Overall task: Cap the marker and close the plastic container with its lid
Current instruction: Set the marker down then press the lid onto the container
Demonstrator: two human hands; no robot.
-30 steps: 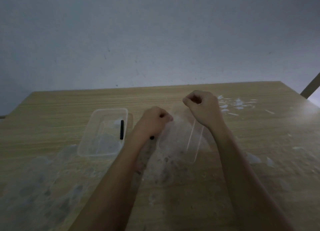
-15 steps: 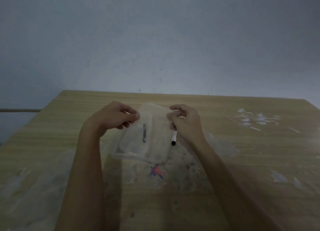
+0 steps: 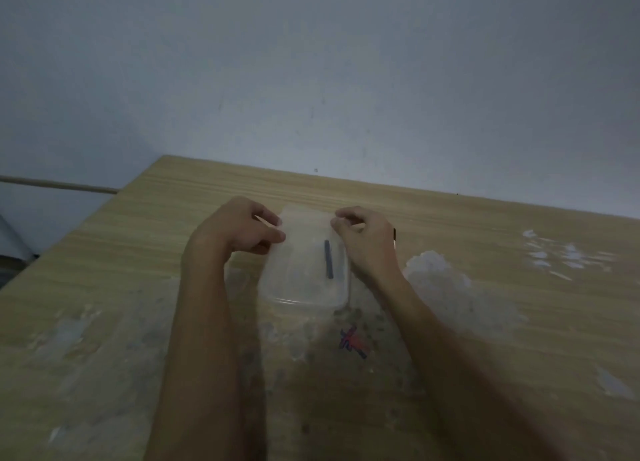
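Nearest me on the wooden table (image 3: 104, 287) is a red and blue scribble (image 3: 353, 343). Beyond it sits the clear plastic container (image 3: 304, 294), a dark marker (image 3: 328, 259) inside. My left hand (image 3: 242, 227) and right hand (image 3: 363, 237) pinch the far corners of the lid (image 3: 304, 228). I judge it light, thin, flexible and slippery; gripping the edges suits it best.

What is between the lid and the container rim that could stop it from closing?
Nothing visible blocks it. The lid, held at both sides by the left hand and right hand, sits over the container; the dark marker piece lies inside, below the rim.
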